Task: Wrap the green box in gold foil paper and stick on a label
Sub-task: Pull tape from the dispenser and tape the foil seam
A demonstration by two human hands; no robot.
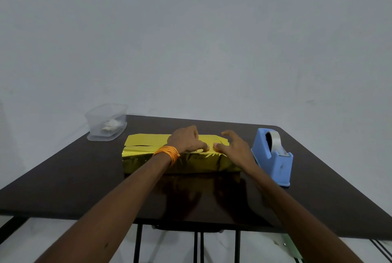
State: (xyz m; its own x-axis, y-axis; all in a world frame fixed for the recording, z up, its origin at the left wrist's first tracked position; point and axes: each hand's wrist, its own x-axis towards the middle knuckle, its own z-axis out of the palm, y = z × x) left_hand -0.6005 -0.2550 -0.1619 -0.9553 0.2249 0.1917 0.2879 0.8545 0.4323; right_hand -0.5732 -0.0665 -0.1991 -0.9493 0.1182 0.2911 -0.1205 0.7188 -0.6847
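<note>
The flat rectangular box [191,163], hidden completely under crinkled gold foil paper [146,140], lies lengthwise at the middle of the dark glossy surface [84,177]. A seam [139,146] runs along its top near the front edge and gapes a little toward the left end.

The left hand [185,140], with an orange thread band [167,153] at the wrist, rests on the top with its fingers bent down onto the foil. Its thumb lies on the seam. The right hand [232,145] sets its thumb tip on the seam just beside the left thumb, and its fingers are spread apart and lifted. Neither hand clasps anything.

The box looks light and stiff, so it should take flat pressure well. The foil looks slick and springy and would probably creep open if released, so it is best held by pressing on the overlap rather than gripping the sides.

A blue plastic tape dispenser [273,156] with a clear roll stands just right of the box. A clear plastic container [107,122] with something white inside sits at the far left corner.
</note>
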